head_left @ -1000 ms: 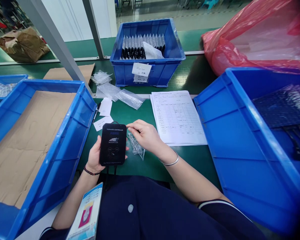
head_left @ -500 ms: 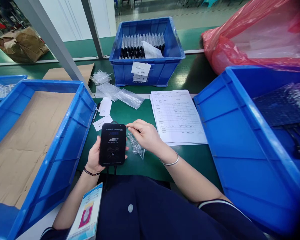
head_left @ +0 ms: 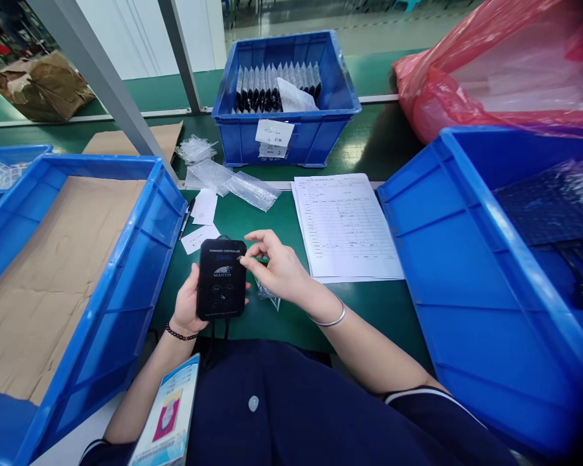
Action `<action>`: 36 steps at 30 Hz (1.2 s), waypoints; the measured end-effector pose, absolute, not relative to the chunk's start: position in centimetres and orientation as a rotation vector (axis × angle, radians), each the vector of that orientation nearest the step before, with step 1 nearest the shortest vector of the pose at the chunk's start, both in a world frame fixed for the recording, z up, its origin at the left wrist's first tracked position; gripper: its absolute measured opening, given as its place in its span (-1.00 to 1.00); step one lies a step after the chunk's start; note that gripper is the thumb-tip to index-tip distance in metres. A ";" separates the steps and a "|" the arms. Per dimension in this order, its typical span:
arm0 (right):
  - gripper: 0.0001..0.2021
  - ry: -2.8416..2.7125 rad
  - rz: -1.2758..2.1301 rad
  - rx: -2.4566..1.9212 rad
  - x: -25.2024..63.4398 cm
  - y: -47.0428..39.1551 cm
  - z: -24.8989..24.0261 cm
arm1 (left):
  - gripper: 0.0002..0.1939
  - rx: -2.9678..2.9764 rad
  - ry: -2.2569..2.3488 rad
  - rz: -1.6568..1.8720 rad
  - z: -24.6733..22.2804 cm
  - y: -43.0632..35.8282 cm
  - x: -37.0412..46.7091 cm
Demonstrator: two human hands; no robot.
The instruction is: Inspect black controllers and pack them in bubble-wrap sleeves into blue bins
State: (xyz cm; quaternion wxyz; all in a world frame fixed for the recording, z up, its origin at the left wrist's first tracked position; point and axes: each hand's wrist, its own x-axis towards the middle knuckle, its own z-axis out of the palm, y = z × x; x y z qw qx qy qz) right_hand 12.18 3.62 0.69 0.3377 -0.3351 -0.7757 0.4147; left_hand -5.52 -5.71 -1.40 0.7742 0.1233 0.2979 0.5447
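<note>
A black controller box (head_left: 222, 285) with white lettering lies face up in my left hand (head_left: 188, 301), whose fingers wrap round it from beneath. Cables run from its lower end toward my body. My right hand (head_left: 284, 272) is at the box's right edge, thumb and fingertips pinched together; what they hold, if anything, is too small to name. Partly hidden below that hand, a small clear plastic piece (head_left: 268, 294) rests on the green table (head_left: 291, 323).
Printed sheets (head_left: 347, 226) lie right of centre. Large blue crates stand left (head_left: 162, 213) and right (head_left: 418, 259); another blue crate (head_left: 276, 139) holds wrapped items at the back. Bubble wrap (head_left: 252, 189), paper slips (head_left: 201, 238) and a pen (head_left: 187, 217) lie behind the box.
My right fingertips have moved from the box's upper right corner down onto its right edge. The box has shifted slightly right with my left hand.
</note>
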 end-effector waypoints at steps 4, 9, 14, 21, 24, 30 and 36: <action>-0.82 -2.014 0.994 -0.875 12.0 3.7 0.5 | -0.38 0.244 0.698 1.213 -1.5 -5.7 -5.4; -0.95 -1.990 0.911 -0.953 11.8 4.5 -0.1 | -0.38 0.283 0.744 1.272 -0.9 -6.0 -5.1; -0.98 -1.968 0.937 -0.984 11.1 4.6 0.0 | -0.41 0.310 0.787 1.304 -0.8 -6.3 -4.6; -0.93 -1.967 0.955 -1.005 10.7 4.7 0.2 | -0.36 0.348 0.858 1.287 -1.0 -6.6 -4.4; -0.92 -1.993 0.939 -1.010 10.7 4.8 0.3 | -0.35 0.339 0.906 1.297 -1.2 -6.8 -4.3; -0.93 -2.169 0.890 -1.037 10.6 5.0 0.7 | -0.41 0.326 0.915 1.363 -1.9 -7.2 -3.8; -0.93 -2.169 0.893 -0.908 10.8 4.2 0.8 | -0.50 0.310 0.933 1.451 -1.4 -6.8 -3.4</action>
